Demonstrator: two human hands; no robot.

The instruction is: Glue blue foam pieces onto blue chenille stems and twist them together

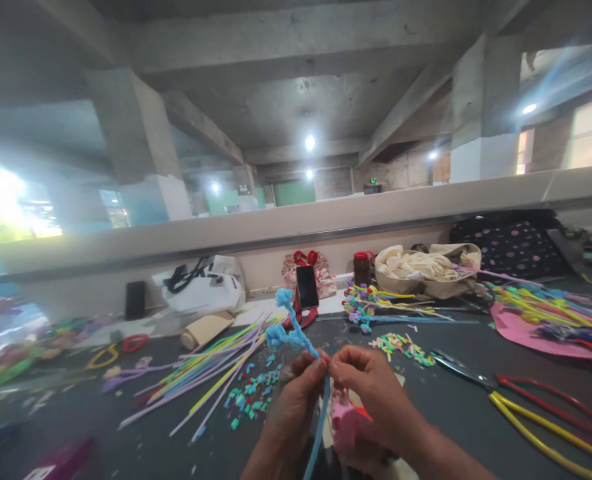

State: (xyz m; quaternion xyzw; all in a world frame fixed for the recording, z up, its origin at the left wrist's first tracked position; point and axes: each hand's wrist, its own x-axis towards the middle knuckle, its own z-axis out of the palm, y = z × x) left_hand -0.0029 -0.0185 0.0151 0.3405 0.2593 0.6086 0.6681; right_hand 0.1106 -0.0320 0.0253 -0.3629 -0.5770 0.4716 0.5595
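Observation:
Both hands meet at the middle of a blue fuzzy-stem flower (287, 330), whose looped blue head points up and to the left. My left hand (299, 390) is closed, pinching the stem just below the fuzzy loops. At the same spot, the fingertips of my right hand (363, 377) press together; a small reddish bit shows between the two hands. The blue stem (320, 427) hangs down from the fingers toward the lower edge. Beneath my right hand lies a pink object (349, 427), partly covered, its kind unclear.
Long-bladed scissors (491, 387) with red and yellow handles lie at right. Coloured stems (211, 373) and cut bits (256, 393) spread at left; more bits (403, 348) lie right of centre. A phone (307, 288), a red-lidded jar (361, 270) and bags (201, 287) stand along the back.

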